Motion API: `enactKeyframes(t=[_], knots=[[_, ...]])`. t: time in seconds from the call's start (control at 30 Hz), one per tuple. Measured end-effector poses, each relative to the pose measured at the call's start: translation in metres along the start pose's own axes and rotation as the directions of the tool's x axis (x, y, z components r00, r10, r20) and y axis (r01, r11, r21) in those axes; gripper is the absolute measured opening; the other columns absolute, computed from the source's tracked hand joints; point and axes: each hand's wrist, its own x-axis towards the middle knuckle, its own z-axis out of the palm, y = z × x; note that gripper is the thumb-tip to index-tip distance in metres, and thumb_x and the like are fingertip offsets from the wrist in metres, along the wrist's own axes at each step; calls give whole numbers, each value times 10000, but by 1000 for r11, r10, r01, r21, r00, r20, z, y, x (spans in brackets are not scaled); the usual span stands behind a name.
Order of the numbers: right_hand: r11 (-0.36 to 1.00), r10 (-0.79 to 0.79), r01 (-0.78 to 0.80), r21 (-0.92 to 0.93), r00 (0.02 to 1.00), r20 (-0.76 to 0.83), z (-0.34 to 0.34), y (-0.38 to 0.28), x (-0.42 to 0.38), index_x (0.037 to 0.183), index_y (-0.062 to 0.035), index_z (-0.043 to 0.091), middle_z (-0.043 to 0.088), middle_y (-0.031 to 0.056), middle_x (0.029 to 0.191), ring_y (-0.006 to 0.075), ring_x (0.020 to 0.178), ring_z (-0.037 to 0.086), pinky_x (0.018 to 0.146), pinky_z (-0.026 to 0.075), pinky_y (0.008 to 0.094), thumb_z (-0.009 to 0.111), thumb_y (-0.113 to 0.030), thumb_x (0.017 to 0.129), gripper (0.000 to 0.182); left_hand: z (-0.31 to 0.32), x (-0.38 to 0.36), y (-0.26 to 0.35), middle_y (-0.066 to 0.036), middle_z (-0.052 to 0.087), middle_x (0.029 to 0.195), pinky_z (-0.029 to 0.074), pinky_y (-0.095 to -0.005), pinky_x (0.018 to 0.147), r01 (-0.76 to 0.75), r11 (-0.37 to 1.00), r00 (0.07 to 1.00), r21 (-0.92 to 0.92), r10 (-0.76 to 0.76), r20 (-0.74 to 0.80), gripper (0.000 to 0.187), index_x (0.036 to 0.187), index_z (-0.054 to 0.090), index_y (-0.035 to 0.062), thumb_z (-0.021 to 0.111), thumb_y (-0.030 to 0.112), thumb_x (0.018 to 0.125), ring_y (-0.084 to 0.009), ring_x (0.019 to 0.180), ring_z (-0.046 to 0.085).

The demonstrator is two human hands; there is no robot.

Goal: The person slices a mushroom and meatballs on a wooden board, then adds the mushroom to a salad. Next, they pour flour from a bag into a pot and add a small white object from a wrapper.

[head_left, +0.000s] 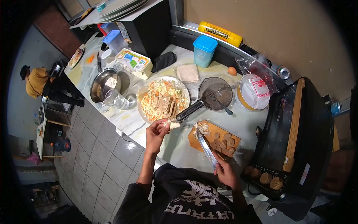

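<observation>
My left hand (157,132) pinches a pale, torn piece of food (173,125), perhaps meat, at the front rim of a white plate (140,110). That plate carries diced vegetables (151,93) in white, orange and green, with brown slices (163,106) stacked on top. In my right hand (226,172) is the handle of a large kitchen knife (207,148). Its blade slants across a wooden cutting board (194,143), the tip touching a heap of pale shreds (202,128). Several round brown slices (223,144) lie on the board, right of the blade.
A black-handled pan or strainer (216,93) holds a fork (220,102). Around it are a bowl with plastic (244,98), an egg (232,71) and a blue-lidded container (204,56). Left stand a metal pot (97,91) and clear cup (116,99). A black griddle (261,164) sits right; another person (37,83) stands far left.
</observation>
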Motion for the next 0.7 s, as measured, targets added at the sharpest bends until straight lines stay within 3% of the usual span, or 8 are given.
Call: enactKeyframes(t=[0.1,0.17,0.3,0.33,0.37,0.47,0.7], knots=[[1000,20,-21,-16,1000,-10,0,-9,-2,1464,-219,326,516,14,658,66,450,408,447,402,235,396,-42,971,528,-12,17,-4,-32,633,811,471,-235,666,-92,988,995,126,94,-16,223,1087,628,-37,635,87,902,-80,708,556],[997,73,-74,-32,997,-34,-1,-15,-2,1420,-127,401,484,61,650,124,603,512,627,448,265,430,-10,944,491,-23,35,0,-34,647,823,468,-235,666,-143,964,986,224,157,-49,198,1050,647,-48,616,95,916,-73,728,561],[998,50,-51,-45,998,-35,2,-8,1,1417,-131,406,482,68,647,131,603,517,631,449,265,438,-14,941,490,-46,74,11,-61,670,762,492,-237,629,-210,872,923,443,325,-204,176,958,659,-60,637,103,897,-87,675,606],[998,11,-13,-62,1000,-28,3,-3,2,1441,-173,363,500,41,658,99,525,466,533,426,249,415,-34,960,504,-50,81,11,-80,674,757,489,-220,630,-210,866,898,454,355,-262,170,921,651,-68,649,97,881,-92,675,615],[997,-28,27,-78,999,-21,3,-2,3,1466,-214,320,519,15,669,66,447,415,435,403,233,391,-53,978,519,-54,86,10,-80,674,757,489,-220,630,-212,865,896,454,358,-264,170,921,651,-68,649,97,881,-92,675,615],[995,73,-74,-71,997,-10,1,-9,3,1466,-212,319,520,15,665,65,447,419,436,405,234,389,-55,979,517,-57,93,11,-96,662,771,500,-223,621,-141,936,906,324,254,-338,173,899,622,-77,670,83,854,-109,656,613],[998,61,-62,-29,998,-24,2,-8,3,1461,-199,333,524,16,659,64,449,428,447,408,234,395,-48,974,513,-36,93,5,-136,624,908,542,-257,631,-145,978,923,150,188,-336,249,1014,565,-59,678,91,850,-152,694,621]])
